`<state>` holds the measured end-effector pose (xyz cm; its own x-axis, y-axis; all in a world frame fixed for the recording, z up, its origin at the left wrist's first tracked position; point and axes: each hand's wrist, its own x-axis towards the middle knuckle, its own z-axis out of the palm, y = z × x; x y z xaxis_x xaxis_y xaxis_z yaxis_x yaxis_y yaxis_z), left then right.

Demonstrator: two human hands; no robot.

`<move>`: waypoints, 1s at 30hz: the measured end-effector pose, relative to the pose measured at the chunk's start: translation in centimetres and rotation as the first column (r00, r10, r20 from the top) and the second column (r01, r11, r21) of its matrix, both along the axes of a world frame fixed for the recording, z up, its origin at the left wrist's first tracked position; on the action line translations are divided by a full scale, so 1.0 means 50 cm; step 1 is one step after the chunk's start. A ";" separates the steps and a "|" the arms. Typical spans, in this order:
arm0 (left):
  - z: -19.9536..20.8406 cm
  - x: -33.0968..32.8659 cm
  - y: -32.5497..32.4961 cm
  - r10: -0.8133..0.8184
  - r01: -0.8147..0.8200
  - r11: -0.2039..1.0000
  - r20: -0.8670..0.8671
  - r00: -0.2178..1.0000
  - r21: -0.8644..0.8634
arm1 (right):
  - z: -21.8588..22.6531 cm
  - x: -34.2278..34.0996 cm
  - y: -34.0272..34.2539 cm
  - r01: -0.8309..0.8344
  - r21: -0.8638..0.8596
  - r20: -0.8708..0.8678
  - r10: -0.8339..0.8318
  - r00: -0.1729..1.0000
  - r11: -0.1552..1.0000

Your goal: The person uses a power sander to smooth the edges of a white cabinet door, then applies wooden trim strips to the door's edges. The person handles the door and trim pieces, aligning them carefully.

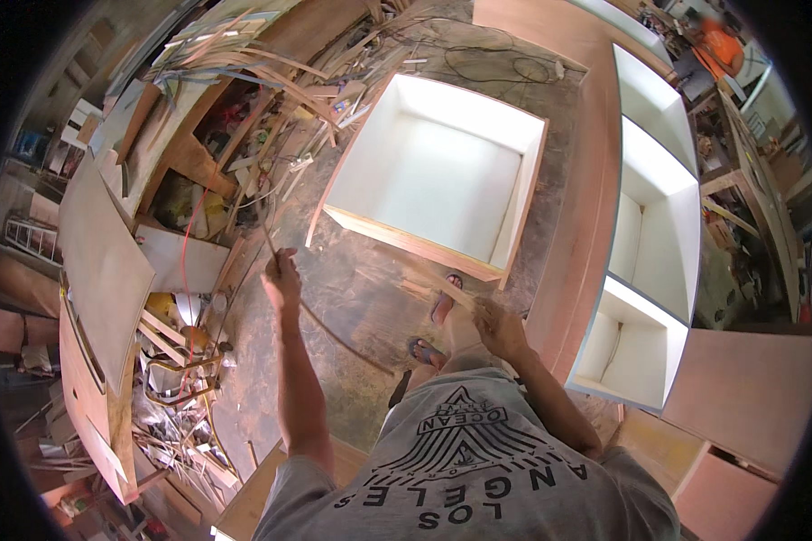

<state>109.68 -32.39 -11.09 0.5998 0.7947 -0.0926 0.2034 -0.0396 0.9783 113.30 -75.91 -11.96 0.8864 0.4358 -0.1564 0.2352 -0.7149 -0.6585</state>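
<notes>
My left hand is closed around a long, thin, dark wooden strip, which bends down toward my feet and runs up past my fist. To the right, my right hand grips a pale wooden strip that points away from me, toward the near edge of an open box. This box lies on the floor ahead, white inside with bare wood edges. Neither strip's far end shows sharply. Both hands are apart from the box.
A long cabinet with white compartments lies along the right. Scrap strips litter the floor at the far left. A red cord hangs by a leaning panel. Dark cables lie beyond the box. Someone in orange is at the far right.
</notes>
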 end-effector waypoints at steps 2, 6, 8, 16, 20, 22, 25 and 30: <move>-0.061 0.048 0.033 0.050 -0.047 0.996 -0.040 0.998 0.082 | -0.013 0.011 0.021 -0.031 0.054 0.013 0.031 0.999 0.998; -0.152 0.114 0.091 0.143 -0.110 0.973 -0.155 0.978 0.203 | -0.035 0.062 0.073 -0.057 0.138 -0.034 0.062 0.997 0.989; -0.175 0.145 0.110 0.156 -0.146 0.987 -0.158 0.975 0.072 | -0.049 0.102 0.097 -0.082 0.156 0.014 0.080 0.997 0.984; -0.211 0.275 0.199 0.154 -0.205 0.968 -0.295 0.943 -0.148 | -0.142 0.265 0.181 -0.030 0.165 -0.009 0.032 0.999 0.986; -0.273 0.322 0.273 0.194 -0.186 0.981 -0.259 0.946 0.057 | -0.177 0.320 0.189 0.004 0.143 -0.012 -0.003 1.000 0.990; -0.300 0.327 0.315 0.242 -0.222 0.968 -0.201 0.949 0.116 | -0.197 0.336 0.198 0.017 0.154 -0.014 -0.014 1.000 0.988; -0.274 0.389 0.327 0.308 -0.324 0.944 -0.190 0.932 -0.063 | -0.226 0.347 0.204 0.052 0.114 -0.046 -0.047 0.998 0.992; -0.340 0.366 0.365 0.341 -0.398 0.871 -0.228 0.912 -0.289 | -0.226 0.372 0.244 0.018 0.027 0.003 -0.018 1.000 0.999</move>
